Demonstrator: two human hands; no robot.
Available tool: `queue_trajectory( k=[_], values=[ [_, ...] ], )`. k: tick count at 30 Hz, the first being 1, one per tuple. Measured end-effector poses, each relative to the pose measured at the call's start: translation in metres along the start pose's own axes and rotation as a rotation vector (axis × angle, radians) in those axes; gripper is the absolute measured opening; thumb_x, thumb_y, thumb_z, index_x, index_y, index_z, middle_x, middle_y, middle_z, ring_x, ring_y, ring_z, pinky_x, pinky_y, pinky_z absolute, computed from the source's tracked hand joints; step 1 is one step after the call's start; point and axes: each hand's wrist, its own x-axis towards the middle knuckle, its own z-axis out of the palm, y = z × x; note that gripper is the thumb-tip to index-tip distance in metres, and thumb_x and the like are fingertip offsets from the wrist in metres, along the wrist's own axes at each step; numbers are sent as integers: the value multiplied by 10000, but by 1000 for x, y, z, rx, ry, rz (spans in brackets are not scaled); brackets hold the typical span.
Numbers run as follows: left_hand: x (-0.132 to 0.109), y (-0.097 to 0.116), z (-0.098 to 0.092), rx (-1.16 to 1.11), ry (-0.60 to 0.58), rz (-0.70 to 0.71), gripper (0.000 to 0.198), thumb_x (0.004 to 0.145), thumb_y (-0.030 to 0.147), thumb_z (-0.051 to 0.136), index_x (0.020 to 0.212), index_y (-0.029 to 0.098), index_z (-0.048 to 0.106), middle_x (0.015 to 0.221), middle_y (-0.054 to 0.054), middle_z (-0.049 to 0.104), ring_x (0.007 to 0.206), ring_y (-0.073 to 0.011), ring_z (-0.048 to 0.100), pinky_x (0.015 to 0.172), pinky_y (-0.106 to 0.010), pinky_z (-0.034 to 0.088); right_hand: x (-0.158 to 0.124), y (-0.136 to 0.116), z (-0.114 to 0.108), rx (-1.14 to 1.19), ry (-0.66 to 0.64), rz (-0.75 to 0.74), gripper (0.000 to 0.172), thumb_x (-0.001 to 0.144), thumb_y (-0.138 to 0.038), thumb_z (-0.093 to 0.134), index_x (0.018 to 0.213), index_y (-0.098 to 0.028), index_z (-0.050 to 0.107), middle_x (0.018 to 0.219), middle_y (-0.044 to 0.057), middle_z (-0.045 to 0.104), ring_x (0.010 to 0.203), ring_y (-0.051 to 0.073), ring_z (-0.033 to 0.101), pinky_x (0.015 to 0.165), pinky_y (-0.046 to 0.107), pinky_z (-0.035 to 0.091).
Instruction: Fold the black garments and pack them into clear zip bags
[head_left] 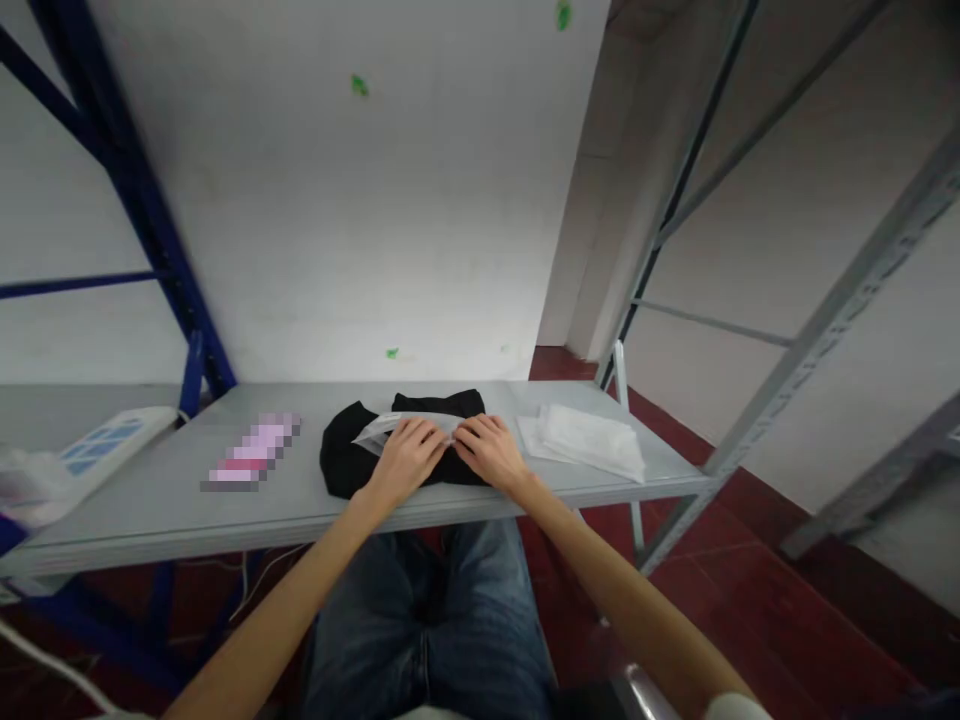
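Both my hands meet over the middle of the grey shelf, on a clear plastic bag [373, 432]. My left hand [409, 455] has its fingers curled onto the bag's edge. Close beside it, my right hand [491, 450] pinches the same edge, the fingertips of the two hands nearly touching. Under the bag and hands lies black folded cloth [345, 455], partly covered by them. More of the black cloth shows behind the bag. What lies beneath my palms is hidden.
A stack of white, translucent bags [592, 440] lies right of my hands. A blurred-out pink item [255, 450] is on the left of the grey shelf [292, 505]. Further left stands a white device [112, 450] with blue panels. Blue and grey metal posts flank the shelf; a white panel rises behind.
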Motion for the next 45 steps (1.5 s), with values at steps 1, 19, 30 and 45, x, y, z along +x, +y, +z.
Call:
queue_trajectory(
  k=[1,19,30,45],
  values=[
    [1,1,1,-5,7,-6,247,1055,259,467,1020,215,708,988,-84,708,980,-251,630,933,-431,508,-1,0,0,14,-5,4,212,1081,-295,517,1143,-246,713,1140,88,712,1060,245,601,937,397,399],
    [-32,-36,-21,-18,-43,-48,179,987,230,555,896,240,709,1027,-71,730,1081,-273,606,1061,-506,440,-18,40,-7,-78,-133,50,231,1026,-158,572,1105,-273,757,1111,68,737,1035,236,602,921,377,375],
    [-26,-67,-7,34,-157,-203,149,914,216,551,831,240,672,944,-107,705,1011,-312,609,902,-487,466,-6,53,0,-157,-266,234,196,1046,-227,558,1088,-257,747,1061,86,749,1013,238,669,892,347,402],
    [-73,-20,25,165,-61,-510,547,1011,493,447,1421,137,517,1409,-247,627,1302,-395,591,1061,-570,476,-32,-24,32,112,-80,300,452,1091,-309,417,1496,-158,549,1498,153,596,1372,276,554,1172,454,420]
  ],
)
